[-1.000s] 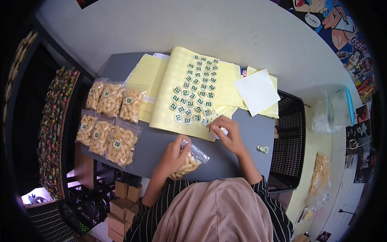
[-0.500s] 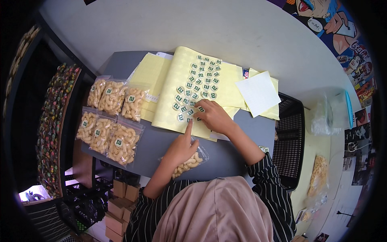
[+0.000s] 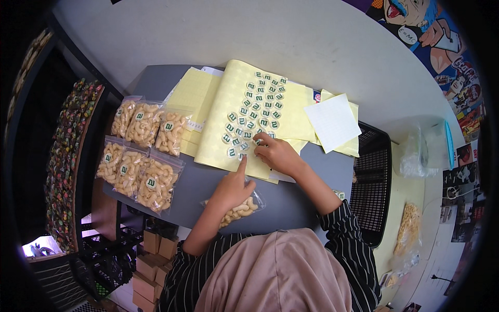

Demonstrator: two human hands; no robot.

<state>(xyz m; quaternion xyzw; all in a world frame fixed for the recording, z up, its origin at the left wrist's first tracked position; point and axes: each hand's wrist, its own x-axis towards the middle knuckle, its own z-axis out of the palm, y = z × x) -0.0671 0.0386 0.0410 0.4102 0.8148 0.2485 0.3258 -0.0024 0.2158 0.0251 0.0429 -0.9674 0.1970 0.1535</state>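
Note:
My left hand (image 3: 234,190) points with its index finger stretched out on a yellow sticker sheet (image 3: 218,119), thumb apart, gripping nothing; it lies over a clear bag of beige ring-shaped snacks (image 3: 242,210). My right hand (image 3: 276,156) is closed at the fingertips among the round green-and-white stickers (image 3: 260,98); what they hold, if anything, is hidden. Several filled bags (image 3: 156,190) with round stickers lie at the table's left.
Other yellow sheets (image 3: 193,88) and a white square paper (image 3: 332,121) lie on the grey table (image 3: 153,78). Beside it are a black crate (image 3: 378,177), a bulk bag (image 3: 407,234) and a clear container (image 3: 436,143) at right, cardboard boxes (image 3: 147,286) below left.
My left hand has let go of the snack bag and moved up to the sheet. My right hand moved up onto the stickers, then slightly right and down in the last half second.

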